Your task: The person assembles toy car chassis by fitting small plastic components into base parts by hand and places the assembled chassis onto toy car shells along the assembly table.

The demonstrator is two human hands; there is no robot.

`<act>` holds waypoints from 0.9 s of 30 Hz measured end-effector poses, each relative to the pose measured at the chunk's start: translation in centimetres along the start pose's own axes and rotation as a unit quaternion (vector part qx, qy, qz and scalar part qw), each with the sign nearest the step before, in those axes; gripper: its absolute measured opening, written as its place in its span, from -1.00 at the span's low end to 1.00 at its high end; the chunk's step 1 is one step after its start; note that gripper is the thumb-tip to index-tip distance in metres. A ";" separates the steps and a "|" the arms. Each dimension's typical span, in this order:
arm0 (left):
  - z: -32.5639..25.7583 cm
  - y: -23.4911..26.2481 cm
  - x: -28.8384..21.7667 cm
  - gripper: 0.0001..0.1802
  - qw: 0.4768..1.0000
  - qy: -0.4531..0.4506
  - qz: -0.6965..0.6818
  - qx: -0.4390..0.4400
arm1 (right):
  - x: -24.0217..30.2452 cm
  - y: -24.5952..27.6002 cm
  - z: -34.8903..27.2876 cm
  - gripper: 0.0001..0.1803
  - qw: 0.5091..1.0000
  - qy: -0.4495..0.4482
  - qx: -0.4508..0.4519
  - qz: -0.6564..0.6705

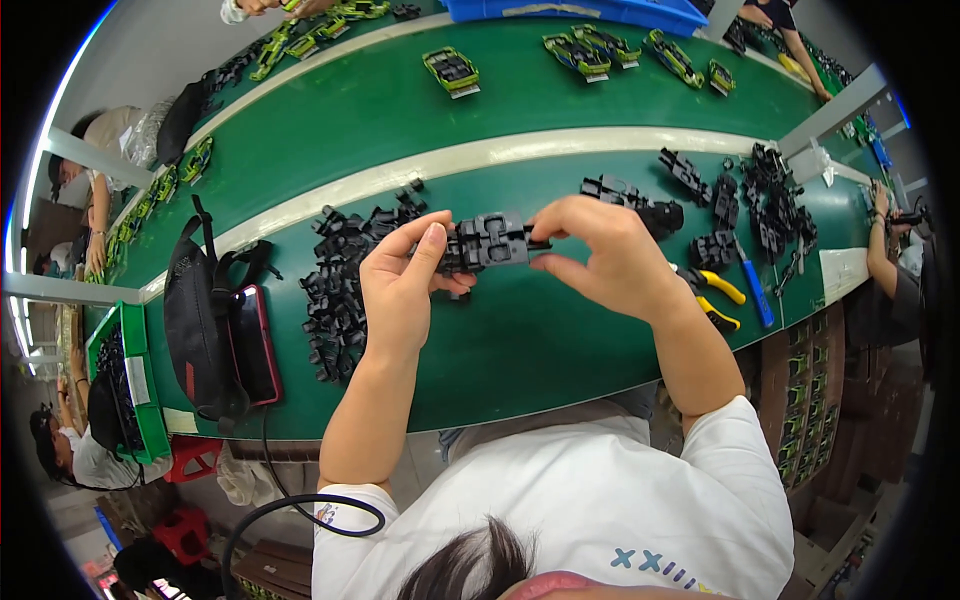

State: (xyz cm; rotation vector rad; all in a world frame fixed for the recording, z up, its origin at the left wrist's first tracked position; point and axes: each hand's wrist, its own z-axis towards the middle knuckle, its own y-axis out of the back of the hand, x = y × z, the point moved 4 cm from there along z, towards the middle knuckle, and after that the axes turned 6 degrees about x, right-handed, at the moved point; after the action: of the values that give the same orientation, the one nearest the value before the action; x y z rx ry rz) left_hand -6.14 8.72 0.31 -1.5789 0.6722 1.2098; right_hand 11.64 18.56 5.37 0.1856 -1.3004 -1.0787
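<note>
Above the green worktable [520,360] I hold a black plastic toy-car chassis [492,241] level between both hands. My left hand [400,270] is closed around its left end, with the thumb on top and the fingers underneath. Thumb and forefinger of my right hand [600,245] pinch the right end, where a small dark part shows between them; I cannot make out what it is. Beside my left hand lies a heap of small black plastic parts [335,270]. Past my right hand are more black chassis pieces [610,190].
Yellow-handled pliers [722,288] and a blue-handled tool [757,293] lie at the right, near a black pile [775,205]. A black bag [200,320] and a phone [256,345] sit left. Green toy-car bodies [452,72] rest on the far belt [330,130]. Other people work around.
</note>
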 end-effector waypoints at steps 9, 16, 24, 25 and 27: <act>0.4 2.2 -2.9 -0.52 0.990 -0.100 0.029 -0.099 | 1.9 0.9 5.2 -0.80 0.996 0.041 0.052 -0.062; 0.5 3.3 -4.0 -0.74 0.984 -0.132 0.029 -0.116 | -6.6 0.1 21.6 -0.77 0.988 -0.039 -0.061 -0.134; 0.4 2.9 -3.1 -0.85 0.987 -0.124 0.055 -0.083 | -17.1 -5.3 35.1 -0.76 0.935 -0.188 -0.082 -0.289; 0.3 3.0 -2.9 -0.85 0.989 -0.115 0.055 -0.077 | -18.1 -5.7 35.9 -0.76 0.928 -0.217 -0.087 -0.290; 0.2 2.8 -2.9 -0.88 0.994 -0.091 0.027 -0.056 | -19.3 -6.4 37.3 -0.76 0.922 -0.232 -0.081 -0.299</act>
State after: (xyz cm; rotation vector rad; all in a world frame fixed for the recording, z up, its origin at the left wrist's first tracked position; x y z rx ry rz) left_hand -9.61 7.49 1.95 -1.5273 0.5405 1.4335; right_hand -20.81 45.54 0.17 0.2170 -1.6146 -1.8284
